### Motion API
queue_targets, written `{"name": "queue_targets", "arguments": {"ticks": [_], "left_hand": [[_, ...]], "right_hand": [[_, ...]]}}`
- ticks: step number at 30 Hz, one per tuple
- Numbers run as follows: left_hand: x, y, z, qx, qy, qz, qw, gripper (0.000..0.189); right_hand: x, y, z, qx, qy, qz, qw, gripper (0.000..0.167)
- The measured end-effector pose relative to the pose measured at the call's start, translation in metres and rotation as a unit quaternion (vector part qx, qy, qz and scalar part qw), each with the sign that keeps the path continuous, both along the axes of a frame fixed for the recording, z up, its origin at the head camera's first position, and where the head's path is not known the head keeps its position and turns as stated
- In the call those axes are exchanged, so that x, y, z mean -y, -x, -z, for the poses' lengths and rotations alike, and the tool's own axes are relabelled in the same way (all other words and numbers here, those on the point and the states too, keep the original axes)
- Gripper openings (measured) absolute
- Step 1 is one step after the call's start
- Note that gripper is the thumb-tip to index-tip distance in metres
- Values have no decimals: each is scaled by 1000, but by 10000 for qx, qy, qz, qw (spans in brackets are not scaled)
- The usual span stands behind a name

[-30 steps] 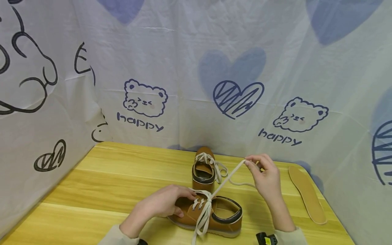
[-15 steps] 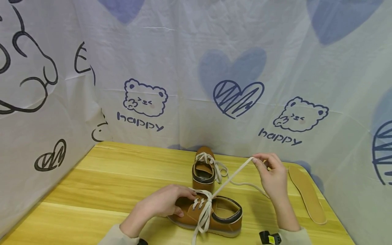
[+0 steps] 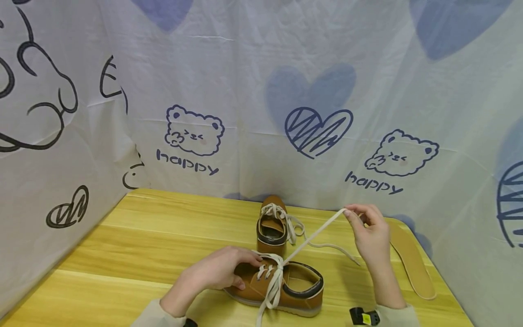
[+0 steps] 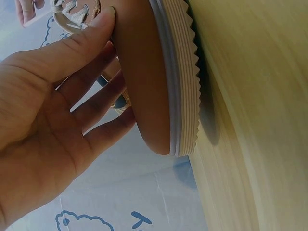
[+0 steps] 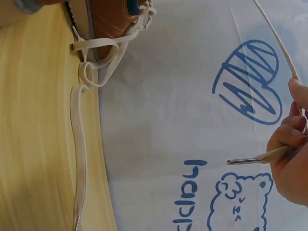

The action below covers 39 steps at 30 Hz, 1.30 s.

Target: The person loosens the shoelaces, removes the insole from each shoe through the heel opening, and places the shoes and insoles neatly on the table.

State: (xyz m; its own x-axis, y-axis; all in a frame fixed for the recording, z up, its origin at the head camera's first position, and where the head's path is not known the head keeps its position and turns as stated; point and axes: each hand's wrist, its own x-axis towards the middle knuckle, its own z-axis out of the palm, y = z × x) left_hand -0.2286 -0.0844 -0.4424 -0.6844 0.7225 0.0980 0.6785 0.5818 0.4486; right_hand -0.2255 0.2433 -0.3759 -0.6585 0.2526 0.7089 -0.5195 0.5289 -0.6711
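A brown lace-up shoe [image 3: 249, 287] lies side-on near the front of the table, toe to the left. My left hand [image 3: 218, 269] holds its toe end; in the left wrist view the thumb [image 4: 91, 36] is on the near side and the fingers reach behind the shoe. My right hand [image 3: 372, 234], raised at the right, pinches a cream shoelace [image 3: 312, 237] that runs taut from the knot at the shoe's opening. The lace's metal tip [image 5: 240, 161] pokes out below those fingers in the right wrist view. More lace [image 3: 273, 293] hangs over the shoe's near side.
Behind stands a second brown shoe [image 3: 271, 245], heel toward me, its loose lace [image 3: 331, 245] trailing right along the table. A tan insole [image 3: 412, 263] lies at the table's right edge. A printed cloth [image 3: 253, 150] hangs behind the wooden table [image 3: 175, 218].
My right hand has moved to the right, drawing the pinched lace out longer and still taut. My left hand and the shoe have stayed in place.
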Motion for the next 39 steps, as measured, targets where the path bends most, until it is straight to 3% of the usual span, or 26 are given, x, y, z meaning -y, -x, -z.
{"name": "queue_targets", "arguments": {"ticks": [5,15,39], "left_hand": [[0,0,0,14,-5,-4,10000,54],[0,0,0,29,6,-6,10000,54],[0,1,1,-23,6,5,10000,55]], "right_hand": [[-9,3,2,21,62,165,9998,5],[-39,24,21,66,169,581,9981,8],[-58,22,19,232,386,749,9962,12]]}}
